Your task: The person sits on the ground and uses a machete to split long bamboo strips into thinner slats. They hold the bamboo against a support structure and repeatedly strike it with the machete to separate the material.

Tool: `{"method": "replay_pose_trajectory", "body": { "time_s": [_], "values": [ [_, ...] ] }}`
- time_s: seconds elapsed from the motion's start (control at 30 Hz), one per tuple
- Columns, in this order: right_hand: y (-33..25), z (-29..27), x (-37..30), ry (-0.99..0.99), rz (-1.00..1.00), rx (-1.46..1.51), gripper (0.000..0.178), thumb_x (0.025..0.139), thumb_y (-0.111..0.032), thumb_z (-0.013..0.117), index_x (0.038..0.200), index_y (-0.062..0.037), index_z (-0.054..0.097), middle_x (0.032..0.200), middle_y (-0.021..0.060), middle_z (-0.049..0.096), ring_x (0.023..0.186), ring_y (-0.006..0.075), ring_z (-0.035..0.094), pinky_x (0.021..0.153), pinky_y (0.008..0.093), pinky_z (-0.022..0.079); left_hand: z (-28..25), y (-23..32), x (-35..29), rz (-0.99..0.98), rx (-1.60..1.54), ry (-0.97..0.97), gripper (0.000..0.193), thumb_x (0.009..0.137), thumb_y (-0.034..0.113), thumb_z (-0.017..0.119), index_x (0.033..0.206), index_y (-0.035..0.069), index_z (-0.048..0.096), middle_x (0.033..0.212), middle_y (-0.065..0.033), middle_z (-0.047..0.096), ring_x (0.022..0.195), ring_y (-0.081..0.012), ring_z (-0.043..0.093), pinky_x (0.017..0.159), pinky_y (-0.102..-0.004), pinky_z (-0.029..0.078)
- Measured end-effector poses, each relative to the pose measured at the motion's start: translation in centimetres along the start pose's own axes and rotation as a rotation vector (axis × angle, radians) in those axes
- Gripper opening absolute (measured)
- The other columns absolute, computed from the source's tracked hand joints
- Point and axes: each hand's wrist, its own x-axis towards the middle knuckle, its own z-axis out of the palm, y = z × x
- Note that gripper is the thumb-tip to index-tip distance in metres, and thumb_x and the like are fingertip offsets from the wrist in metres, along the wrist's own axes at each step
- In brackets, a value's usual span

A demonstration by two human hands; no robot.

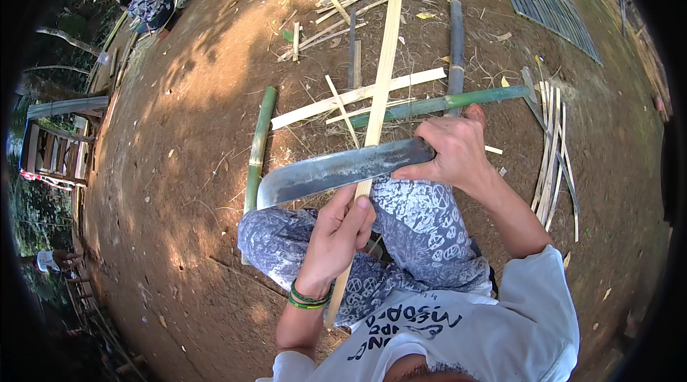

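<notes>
Pale bamboo strip [383, 81] runs lengthwise above the patterned trousers [429, 228], far end out of frame. Machete [315, 176] blade lies across it. Left hand [340, 223] closed, thumb and fingers pinching strip just below blade. Right hand [455, 151] wrapped on blade's right end. Beyond: green bamboo pole [490, 96] on dirt ground [172, 224]; thin strips [549, 160] off right.
</notes>
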Motion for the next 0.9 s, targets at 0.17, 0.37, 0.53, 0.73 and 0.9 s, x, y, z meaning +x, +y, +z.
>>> {"method": "replay_pose_trajectory", "body": {
  "time_s": [0.17,0.37,0.53,0.73,0.9],
  "values": [
    [1.0,0.3,-0.2,0.040,-0.011,-0.001,0.069,0.064,-0.074,0.076,0.060,-0.0070,0.059,0.055,0.0064,0.059,0.051,0.0245,0.062,0.051,0.0374,0.047,0.2,-0.7,-1.2,-0.003,-0.049,0.035,0.051,0.108,0.012,0.041,0.157,0.003,0.027,0.069,0.0046,0.040,0.055,-0.0024,0.033,0.048,-0.0193,0.029],
    [0.7,0.0,-1.4,0.036,-0.041,0.062,0.068,0.064,-0.073,0.076,0.055,-0.0085,0.055,0.053,0.0047,0.056,0.048,0.0243,0.058,0.049,0.0388,0.043,0.5,-1.6,-3.1,-0.019,-0.008,0.015,0.052,0.108,0.012,0.040,0.157,0.001,0.025,0.068,0.0052,0.039,0.055,-0.0024,0.033,0.048,-0.0192,0.030],
    [-0.9,-1.1,-4.7,-0.120,0.097,0.003,0.066,0.066,-0.073,0.076,0.072,-0.0081,0.065,0.056,0.0070,0.061,0.051,0.0256,0.064,0.050,0.0394,0.046,1.3,-3.7,-3.6,-0.069,-0.009,-0.005,0.050,0.109,0.014,0.040,0.156,0.006,0.028,0.069,0.0055,0.036,0.053,-0.0026,0.030,0.046,-0.0190,0.025],
    [-3.3,0.8,-7.1,-0.197,0.278,0.098,0.081,0.070,-0.074,0.073,0.119,-0.0098,0.066,0.059,0.0112,0.065,0.054,0.0306,0.068,0.051,0.0421,0.051,1.8,-6.0,-3.3,-0.087,-0.038,0.045,0.031,0.109,0.014,0.039,0.137,0.005,0.048,0.067,0.0068,0.035,0.051,-0.0017,0.030,0.046,-0.0198,0.025],
    [-3.2,2.4,-7.6,-0.266,0.364,0.084,0.092,0.069,-0.082,0.065,0.134,-0.0177,0.059,0.062,0.0131,0.067,0.057,0.0313,0.068,0.065,0.0519,0.044,2.1,-6.5,-2.8,-0.063,-0.052,0.073,0.031,0.109,0.015,0.040,0.137,0.003,0.048,0.067,0.0076,0.035,0.053,-0.0008,0.029,0.046,-0.0194,0.024]
  ]
}}
